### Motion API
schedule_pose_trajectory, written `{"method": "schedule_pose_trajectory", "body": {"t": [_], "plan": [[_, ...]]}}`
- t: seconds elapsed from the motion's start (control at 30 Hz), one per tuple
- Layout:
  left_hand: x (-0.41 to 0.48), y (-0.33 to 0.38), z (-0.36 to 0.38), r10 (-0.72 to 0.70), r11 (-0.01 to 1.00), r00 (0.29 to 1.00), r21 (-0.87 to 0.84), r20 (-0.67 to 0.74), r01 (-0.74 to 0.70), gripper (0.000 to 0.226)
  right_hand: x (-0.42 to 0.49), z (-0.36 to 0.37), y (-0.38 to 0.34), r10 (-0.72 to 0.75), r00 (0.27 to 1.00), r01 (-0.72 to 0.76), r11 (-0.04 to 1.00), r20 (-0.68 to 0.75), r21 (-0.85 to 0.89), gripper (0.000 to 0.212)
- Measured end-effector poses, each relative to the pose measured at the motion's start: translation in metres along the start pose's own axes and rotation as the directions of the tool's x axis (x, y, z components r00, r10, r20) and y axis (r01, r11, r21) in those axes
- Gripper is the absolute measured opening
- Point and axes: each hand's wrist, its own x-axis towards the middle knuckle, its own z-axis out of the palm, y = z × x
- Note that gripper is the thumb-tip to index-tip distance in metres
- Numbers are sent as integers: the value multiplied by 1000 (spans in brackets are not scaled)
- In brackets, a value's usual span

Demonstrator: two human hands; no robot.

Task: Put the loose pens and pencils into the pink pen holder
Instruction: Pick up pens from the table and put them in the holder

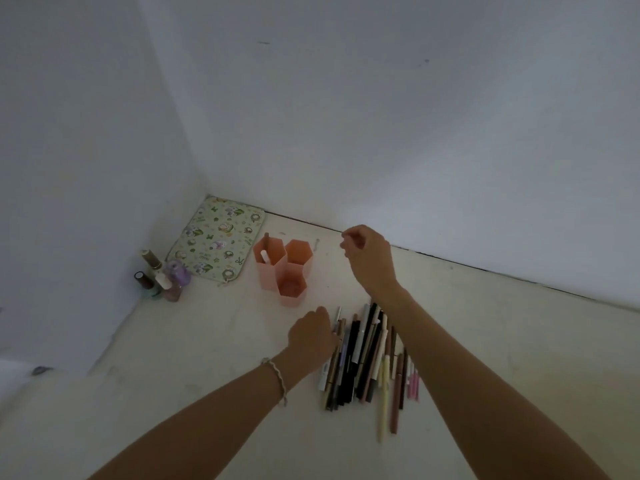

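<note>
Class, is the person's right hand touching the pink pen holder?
Apart. In the head view, bare tabletop shows between the right hand, raised to the holder's right, and the pink pen holder.

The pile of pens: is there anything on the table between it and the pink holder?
Nothing visible. The table is bare between the pile of pens and the pink holder. The left hand rests at the pile's left edge; the right hand is raised right of the holder.
</note>
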Motion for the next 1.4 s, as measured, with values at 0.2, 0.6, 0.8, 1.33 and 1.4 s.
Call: {"method": "schedule_pose_trajectory", "body": {"t": [0.2,0.6,0.8,1.33,1.4], "plan": [[5,11,10,-35,995,999,88,-41,39,21,-10,-15,32,93,994,-87,990,52,-113,16],[15,11,-108,-27,856,858,-455,-514,-245,38,-38,38,71,295,908,7,700,298,-714,11],[13,4,-123,-102,759,792,-562,-602,-330,31,-41,55,74,210,933,45,736,292,-675,11],[40,-69,-127,-81,899,695,-353,-715,-258,29,26,-12,-27,149,931,-66,967,-334,248,9],[40,-75,-123,-112,902,707,-371,-698,-223,28,24,-1,-46,84,922,40,950,-377,309,10]]}}
